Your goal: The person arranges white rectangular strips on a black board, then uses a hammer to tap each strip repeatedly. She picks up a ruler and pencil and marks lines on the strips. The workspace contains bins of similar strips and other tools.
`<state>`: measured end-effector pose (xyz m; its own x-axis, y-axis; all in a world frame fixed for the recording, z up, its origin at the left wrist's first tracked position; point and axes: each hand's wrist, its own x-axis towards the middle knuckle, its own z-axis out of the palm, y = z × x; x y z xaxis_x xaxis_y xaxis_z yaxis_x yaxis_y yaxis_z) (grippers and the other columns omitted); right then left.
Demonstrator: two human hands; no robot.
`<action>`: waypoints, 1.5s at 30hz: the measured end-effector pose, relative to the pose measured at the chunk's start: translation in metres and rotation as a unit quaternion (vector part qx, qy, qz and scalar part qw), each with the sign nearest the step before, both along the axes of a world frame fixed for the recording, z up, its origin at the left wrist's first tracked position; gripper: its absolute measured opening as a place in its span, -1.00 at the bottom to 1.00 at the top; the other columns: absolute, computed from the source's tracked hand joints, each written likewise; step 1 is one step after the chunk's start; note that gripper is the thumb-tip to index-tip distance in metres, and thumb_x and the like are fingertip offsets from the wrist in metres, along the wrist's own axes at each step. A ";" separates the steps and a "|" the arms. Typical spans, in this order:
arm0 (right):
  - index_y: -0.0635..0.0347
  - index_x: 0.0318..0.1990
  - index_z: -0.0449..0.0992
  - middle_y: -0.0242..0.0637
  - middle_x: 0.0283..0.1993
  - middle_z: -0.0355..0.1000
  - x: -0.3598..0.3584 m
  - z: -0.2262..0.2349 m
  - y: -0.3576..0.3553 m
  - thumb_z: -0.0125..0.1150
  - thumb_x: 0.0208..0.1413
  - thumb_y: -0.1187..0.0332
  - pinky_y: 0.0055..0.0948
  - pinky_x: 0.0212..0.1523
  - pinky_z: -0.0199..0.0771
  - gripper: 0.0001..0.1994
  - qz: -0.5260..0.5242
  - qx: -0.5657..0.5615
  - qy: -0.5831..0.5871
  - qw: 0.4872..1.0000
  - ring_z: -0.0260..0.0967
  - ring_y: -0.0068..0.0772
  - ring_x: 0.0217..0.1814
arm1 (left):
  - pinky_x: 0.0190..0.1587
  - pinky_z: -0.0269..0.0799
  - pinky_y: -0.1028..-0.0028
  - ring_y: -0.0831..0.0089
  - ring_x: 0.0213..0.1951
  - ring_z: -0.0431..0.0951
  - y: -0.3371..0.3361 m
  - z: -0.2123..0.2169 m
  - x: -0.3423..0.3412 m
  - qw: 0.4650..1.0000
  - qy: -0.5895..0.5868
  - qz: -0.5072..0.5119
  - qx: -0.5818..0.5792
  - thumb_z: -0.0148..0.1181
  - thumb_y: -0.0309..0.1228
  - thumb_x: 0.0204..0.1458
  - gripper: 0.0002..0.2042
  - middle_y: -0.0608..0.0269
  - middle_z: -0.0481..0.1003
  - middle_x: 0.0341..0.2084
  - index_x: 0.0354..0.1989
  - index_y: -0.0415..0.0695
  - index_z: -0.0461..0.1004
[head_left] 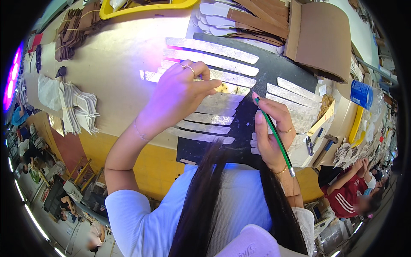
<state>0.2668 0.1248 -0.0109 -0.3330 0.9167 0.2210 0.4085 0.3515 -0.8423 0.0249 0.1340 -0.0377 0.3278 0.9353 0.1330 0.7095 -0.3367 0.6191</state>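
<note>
Left hand (180, 92) pinches a yellowish template strip (234, 89) at one o'clock of the view; right hand (272, 146) grips a green pencil (279, 141) (point near the strip's end), apparently for marking; next stroke needs steadiness.

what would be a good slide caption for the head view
The right hand grips a green pencil while the left hand touches a yellowish strip among pale strips on a black mat.
</note>
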 end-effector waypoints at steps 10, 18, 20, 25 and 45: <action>0.32 -0.11 0.50 -0.02 -0.15 0.55 -0.003 0.002 0.001 0.26 0.06 0.66 -0.39 -0.13 0.56 -0.78 0.010 0.000 -0.005 1.000 0.60 -0.10 -0.08 | -0.31 0.37 0.39 0.43 -0.36 0.42 0.003 -0.001 0.001 1.000 0.023 -0.008 0.011 0.35 -0.36 -0.07 -0.87 0.41 0.40 -0.42 -0.31 0.06 0.69; 0.30 -0.11 0.51 -0.01 -0.14 0.56 -0.005 0.001 0.002 0.27 0.04 0.64 -0.38 -0.13 0.56 -0.76 0.022 -0.005 -0.020 1.000 0.60 -0.11 -0.08 | -0.34 0.34 0.39 0.40 -0.38 0.43 0.004 -0.001 0.000 1.000 0.011 -0.013 0.007 0.38 -0.45 -0.09 -0.79 0.37 0.41 -0.44 -0.23 0.06 0.70; 0.30 -0.12 0.52 -0.01 -0.14 0.56 -0.009 -0.001 0.003 0.27 0.02 0.63 -0.36 -0.13 0.57 -0.76 0.033 -0.011 -0.018 0.999 0.60 -0.11 -0.11 | -0.34 0.34 0.39 0.40 -0.38 0.43 0.004 -0.001 0.000 1.000 0.006 -0.013 0.010 0.38 -0.45 -0.09 -0.79 0.36 0.41 -0.44 -0.24 0.05 0.70; 0.29 -0.13 0.52 -0.04 -0.16 0.58 -0.025 -0.011 0.005 0.26 -0.04 0.65 -0.35 -0.21 0.57 -0.73 0.051 -0.039 -0.039 0.997 0.59 -0.11 -0.24 | -0.35 0.34 0.37 0.38 -0.38 0.43 0.004 -0.004 0.001 1.000 0.002 -0.015 0.019 0.37 -0.46 -0.09 -0.81 0.35 0.40 -0.44 -0.26 0.04 0.69; 0.23 -0.19 0.54 -0.13 -0.36 0.56 -0.041 -0.007 0.013 0.31 0.00 0.54 -0.32 -0.40 0.48 -0.80 0.034 -0.030 -0.136 0.990 0.51 -0.15 -0.45 | -0.38 0.36 0.35 0.35 -0.39 0.45 0.004 -0.005 0.001 0.999 0.018 -0.019 0.034 0.35 -0.43 -0.06 -0.86 0.33 0.41 -0.44 -0.29 0.06 0.67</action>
